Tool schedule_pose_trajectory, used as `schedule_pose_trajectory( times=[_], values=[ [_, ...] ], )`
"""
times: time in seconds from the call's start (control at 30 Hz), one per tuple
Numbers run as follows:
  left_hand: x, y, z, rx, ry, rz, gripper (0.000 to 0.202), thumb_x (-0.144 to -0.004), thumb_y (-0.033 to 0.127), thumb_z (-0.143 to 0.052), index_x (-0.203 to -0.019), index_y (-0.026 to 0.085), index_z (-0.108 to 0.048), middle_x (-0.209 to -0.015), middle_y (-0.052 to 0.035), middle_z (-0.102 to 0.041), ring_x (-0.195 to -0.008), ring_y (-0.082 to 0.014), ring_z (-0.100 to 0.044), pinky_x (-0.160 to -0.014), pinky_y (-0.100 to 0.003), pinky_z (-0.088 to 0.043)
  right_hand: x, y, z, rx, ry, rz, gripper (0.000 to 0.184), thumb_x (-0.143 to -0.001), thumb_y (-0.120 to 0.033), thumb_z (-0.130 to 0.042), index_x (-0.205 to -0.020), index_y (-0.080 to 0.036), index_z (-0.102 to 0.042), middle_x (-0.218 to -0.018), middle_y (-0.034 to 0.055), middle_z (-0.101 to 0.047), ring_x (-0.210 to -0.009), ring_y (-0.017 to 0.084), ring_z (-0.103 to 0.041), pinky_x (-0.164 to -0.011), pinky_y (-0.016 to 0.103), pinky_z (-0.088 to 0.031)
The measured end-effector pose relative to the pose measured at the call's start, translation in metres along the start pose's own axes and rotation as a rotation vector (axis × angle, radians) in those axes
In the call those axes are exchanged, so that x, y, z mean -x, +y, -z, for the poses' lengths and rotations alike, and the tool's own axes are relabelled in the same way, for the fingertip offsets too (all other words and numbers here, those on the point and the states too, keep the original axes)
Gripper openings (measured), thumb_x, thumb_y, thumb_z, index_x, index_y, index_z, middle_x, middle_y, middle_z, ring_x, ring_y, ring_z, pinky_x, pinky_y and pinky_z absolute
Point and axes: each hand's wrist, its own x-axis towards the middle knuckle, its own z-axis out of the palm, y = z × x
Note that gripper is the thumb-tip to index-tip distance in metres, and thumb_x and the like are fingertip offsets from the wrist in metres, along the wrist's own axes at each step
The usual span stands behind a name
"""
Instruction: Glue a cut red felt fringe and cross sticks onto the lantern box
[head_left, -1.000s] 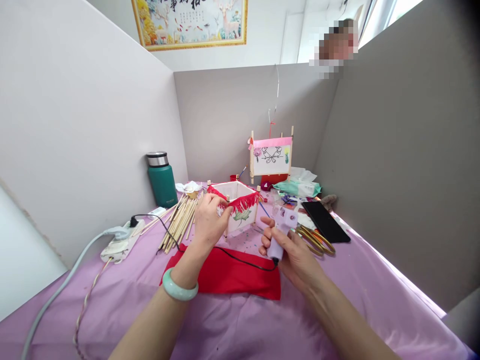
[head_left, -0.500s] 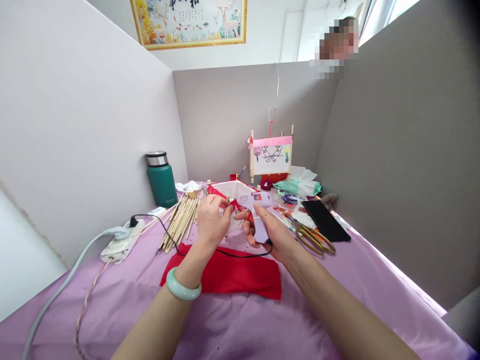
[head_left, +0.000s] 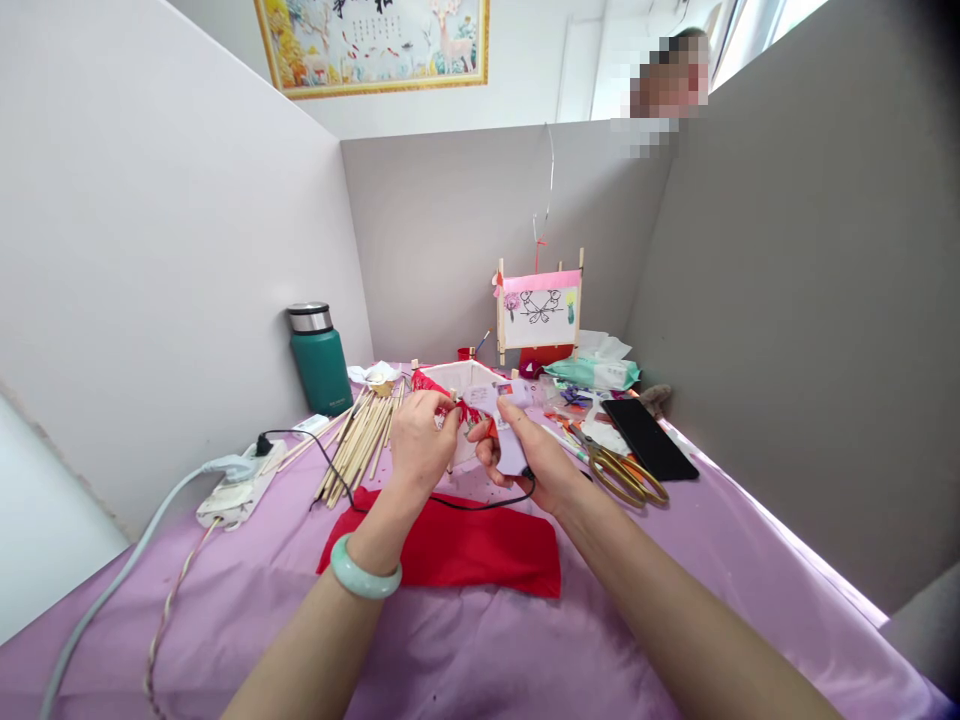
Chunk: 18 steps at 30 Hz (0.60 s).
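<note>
Both your hands at the paper lantern (head_left: 469,374)

Grey panels (head_left: 187,230) stand around your desk (head_left: 757,540), which wears a purple cloth (head_left: 465,670). By its left edge lies a white power strip (head_left: 236,495); towards the far left corner stand a green bottle (head_left: 320,365) and, beside it, loose sticks (head_left: 367,440). Above, a framed picture (head_left: 375,45) hangs on the room's wall. Your left hand (head_left: 421,440) pinches the lantern's red fringe, mid-desk. A red cloth (head_left: 480,555) lies towards the front edge. Your right hand (head_left: 536,440) grasps a purple corded tool (head_left: 512,445) at the lantern's right side. Gold scissors (head_left: 619,470) lie further right, then a black tablet (head_left: 649,438) near the right edge. Beyond the panels, a person (head_left: 675,75) shows.
</note>
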Motion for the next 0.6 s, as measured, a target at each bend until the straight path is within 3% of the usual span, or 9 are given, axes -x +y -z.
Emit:
schedule_pose_trajectory(
  times=[0.6],
  values=[
    [0.0001,-0.0003,-0.0005,-0.014,0.001,0.003,0.007,-0.079,0.019,-0.059,-0.072,0.019,-0.057,-0.078,-0.0033,-0.064,-0.078,-0.0187,-0.059,-0.073,-0.031,-0.042,-0.0041,0.0017,0.0003,-0.052,-0.001,-0.063,0.050,-0.083,-0.062,-0.047,-0.073,-0.014,-0.060,-0.051,-0.0015,-0.054,-0.036,0.006,-0.043,-0.035,0.018,-0.026]
  ],
)
